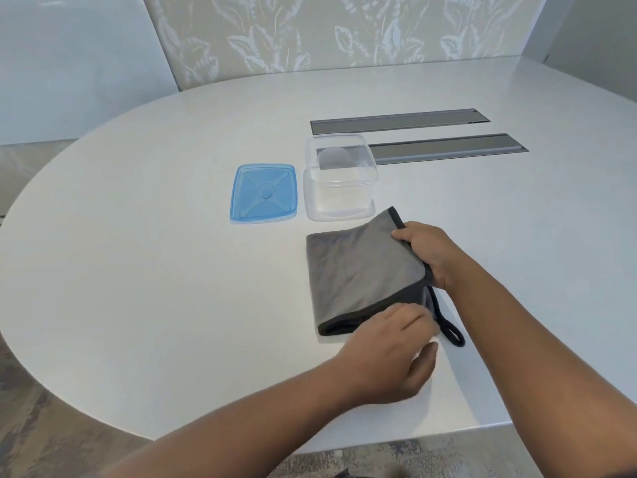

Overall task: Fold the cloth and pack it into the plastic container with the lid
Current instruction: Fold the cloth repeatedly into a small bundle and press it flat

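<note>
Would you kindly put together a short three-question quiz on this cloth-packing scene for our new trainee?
1. True or false: the blue lid is snapped onto the clear container.
2. Which hand grips the grey cloth along its far right edge? A) left hand B) right hand
3. Fill in: the cloth's black hanging loop lies on the white table near the ____ hand.

Key
1. False: the lid lies flat on the table, left of the open, empty container.
2. B: the right hand pinches the dark-trimmed edge.
3. Left: the loop rests just right of the left hand's fingers.
</note>
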`<action>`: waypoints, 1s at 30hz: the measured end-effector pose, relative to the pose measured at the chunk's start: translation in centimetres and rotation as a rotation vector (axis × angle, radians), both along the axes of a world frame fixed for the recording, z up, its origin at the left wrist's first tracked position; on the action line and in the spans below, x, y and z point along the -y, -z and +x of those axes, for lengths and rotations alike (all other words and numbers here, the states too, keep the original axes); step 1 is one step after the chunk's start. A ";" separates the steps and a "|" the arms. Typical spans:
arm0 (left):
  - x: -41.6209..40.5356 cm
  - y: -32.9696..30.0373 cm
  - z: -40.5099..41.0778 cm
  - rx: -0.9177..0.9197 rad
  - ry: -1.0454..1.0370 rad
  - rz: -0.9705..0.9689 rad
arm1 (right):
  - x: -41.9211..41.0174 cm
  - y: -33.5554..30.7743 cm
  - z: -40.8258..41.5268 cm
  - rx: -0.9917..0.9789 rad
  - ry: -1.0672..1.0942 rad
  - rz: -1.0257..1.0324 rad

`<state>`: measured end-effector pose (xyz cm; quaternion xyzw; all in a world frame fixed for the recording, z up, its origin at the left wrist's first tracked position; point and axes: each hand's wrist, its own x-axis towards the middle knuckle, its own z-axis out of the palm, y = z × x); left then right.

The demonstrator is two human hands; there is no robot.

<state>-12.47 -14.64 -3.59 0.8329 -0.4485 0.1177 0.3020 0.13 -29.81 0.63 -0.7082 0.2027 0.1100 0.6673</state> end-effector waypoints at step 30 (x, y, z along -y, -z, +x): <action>-1.8 1.7 1.4 -0.335 -0.485 0.366 | 0.5 3.2 -0.9 0.069 -0.126 -0.599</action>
